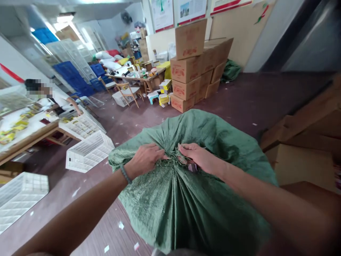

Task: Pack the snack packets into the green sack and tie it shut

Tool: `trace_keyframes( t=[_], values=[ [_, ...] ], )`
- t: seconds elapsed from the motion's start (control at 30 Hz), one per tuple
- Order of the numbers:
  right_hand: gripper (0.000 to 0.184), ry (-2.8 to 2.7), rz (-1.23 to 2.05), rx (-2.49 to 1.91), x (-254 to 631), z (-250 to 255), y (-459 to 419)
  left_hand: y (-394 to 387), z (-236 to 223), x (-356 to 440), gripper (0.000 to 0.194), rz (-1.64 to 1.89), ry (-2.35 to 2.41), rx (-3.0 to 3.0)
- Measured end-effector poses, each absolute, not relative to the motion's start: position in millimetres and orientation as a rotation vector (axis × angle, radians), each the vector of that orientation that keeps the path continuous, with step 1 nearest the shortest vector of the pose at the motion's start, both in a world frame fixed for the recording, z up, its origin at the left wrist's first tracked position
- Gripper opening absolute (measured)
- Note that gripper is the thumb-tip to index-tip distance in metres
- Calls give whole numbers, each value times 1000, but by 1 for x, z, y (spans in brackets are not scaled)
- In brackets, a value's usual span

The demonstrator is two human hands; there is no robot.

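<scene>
A large, full green woven sack (160, 199) stands on the floor right in front of me, its mouth gathered into pleats at the centre. Frayed green strands stick up around the gathered neck. My left hand (147, 158), with a grey band on the wrist, is closed on the left side of that neck. On the other side my right hand (194, 154) pinches the frayed edge between thumb and fingers. A small purplish bit (192, 168) shows just under the right hand; I cannot tell what it is.
Stacked cardboard boxes (183, 83) stand beyond the sack, with more open cartons (303, 160) at the right. White plastic crates (89, 151) sit on the left floor. A person (60, 96) is beside a work table (29, 138). Further back is a cluttered table (138, 76) with chairs.
</scene>
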State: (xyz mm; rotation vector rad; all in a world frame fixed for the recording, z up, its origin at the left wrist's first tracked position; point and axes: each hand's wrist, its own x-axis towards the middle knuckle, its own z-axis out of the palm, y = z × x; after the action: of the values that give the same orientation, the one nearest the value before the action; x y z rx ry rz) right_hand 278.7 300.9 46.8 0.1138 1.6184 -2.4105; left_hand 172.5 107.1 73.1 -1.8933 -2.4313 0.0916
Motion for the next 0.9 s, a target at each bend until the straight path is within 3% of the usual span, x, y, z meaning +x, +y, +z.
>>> trace_keyframes(
  t=[0.27, 0.43, 0.57, 0.7, 0.8, 0.9],
  values=[
    [54, 1979, -2002, 70, 283, -33, 336, 98, -11, 163, 41, -6, -2771, -1798],
    [49, 2289, -1765, 11, 286, -57, 337, 88, -29, 165, 47, -52, -2933, -1714],
    [47, 2303, -1854, 29, 304, -31, 336, 89, 7, 188, 44, -373, -2834, -1720],
    [47, 2210, -2064, 26, 336, 49, 325, 100, 88, 236, 46, -754, -2698, -1659],
    [44, 2425, -1867, -136, 358, 113, 319, 104, 141, 262, 46, -904, -2793, -1608],
    [40, 2544, -1618, -327, 363, 138, 329, 99, 159, 260, 40, -717, -2719, -1780]
  ],
)
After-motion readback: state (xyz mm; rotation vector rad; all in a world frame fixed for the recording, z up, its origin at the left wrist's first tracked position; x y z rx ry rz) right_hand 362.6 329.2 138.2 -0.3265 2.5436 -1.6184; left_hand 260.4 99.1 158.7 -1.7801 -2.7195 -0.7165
